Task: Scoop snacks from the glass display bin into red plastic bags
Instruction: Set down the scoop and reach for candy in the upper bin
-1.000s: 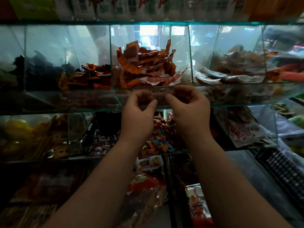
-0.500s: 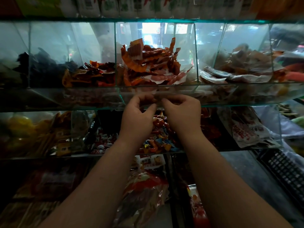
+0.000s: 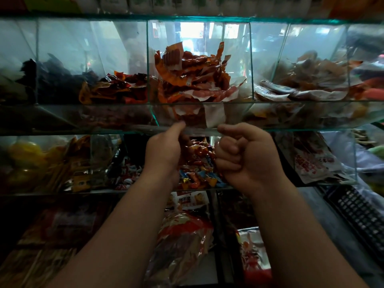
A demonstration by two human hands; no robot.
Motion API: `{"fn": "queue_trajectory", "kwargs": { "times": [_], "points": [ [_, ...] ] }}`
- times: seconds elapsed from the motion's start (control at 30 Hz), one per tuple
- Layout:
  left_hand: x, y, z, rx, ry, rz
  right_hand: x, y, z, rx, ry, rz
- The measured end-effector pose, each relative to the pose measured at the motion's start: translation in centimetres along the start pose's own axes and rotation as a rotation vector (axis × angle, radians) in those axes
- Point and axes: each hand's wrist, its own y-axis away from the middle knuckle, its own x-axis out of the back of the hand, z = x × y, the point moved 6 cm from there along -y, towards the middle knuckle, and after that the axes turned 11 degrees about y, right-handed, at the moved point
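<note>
Below the glass display bin (image 3: 234, 115), nearest the viewer, two bare forearms rise past a large foil bag (image 3: 182, 242). The left hand (image 3: 164, 150) touches the bin's lower front edge with one raised digit. Its other fingers are turned away, so its grip cannot be told. The right hand (image 3: 249, 156), just beside that edge, has its grip closed into a fist with nothing visible in it. Wrapped candies (image 3: 197, 173) lie on the shelf under the bin, behind the hands.

Inside the bin's middle compartment sits the heap of orange sausage snacks (image 3: 193, 80). Most of the packets lie with their long axis across the bin. A few at the top stand on end and point upward. No red plastic bag is in view.

Probable risks:
- With no bag open beneath, scooped packets would drop to the shelf below.
- The heap leans on the front pane, so drawing from its base could slide packets over the lip.
- The bare glass edge may nick a knuckle.
</note>
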Motion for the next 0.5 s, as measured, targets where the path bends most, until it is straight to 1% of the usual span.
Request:
{"fn": "queue_trajectory", "kwargs": {
  "times": [0.03, 0.1, 0.2, 0.27, 0.33, 0.4, 0.43, 0.5],
  "points": [
    [0.4, 0.3, -0.6, 0.016, -0.013, 0.0, 0.2, 0.4, 0.7, -0.047, -0.006, 0.01],
    [1.3, 1.0, -2.2, 0.041, -0.015, -0.007, 1.1, 1.2, 2.3, -0.089, 0.074, 0.063],
    [2.8, 2.0, -4.6, 0.09, 0.049, -0.024, 3.3, 1.9, 4.6, -0.094, 0.276, 0.23],
    [3.6, 2.3, -6.0, 0.111, 0.03, -0.023, 4.7, 2.2, 5.6, -0.095, 0.385, 0.334],
    [4.5, 2.2, -7.2, 0.139, 0.002, -0.021, 5.8, 2.2, 6.4, -0.096, 0.514, 0.405],
    [5.5, 2.2, -8.4, 0.184, 0.005, -0.021, 6.8, 2.0, 7.3, -0.094, 0.718, 0.461],
    [5.9, 2.2, -9.0, 0.214, 0.018, -0.018, 7.2, 2.0, 8.0, -0.1, 0.769, 0.473],
    [6.8, 2.3, -10.4, 0.277, 0.052, 0.009, 7.9, 1.9, 9.3, -0.1, 0.773, 0.506]
  ]
}}
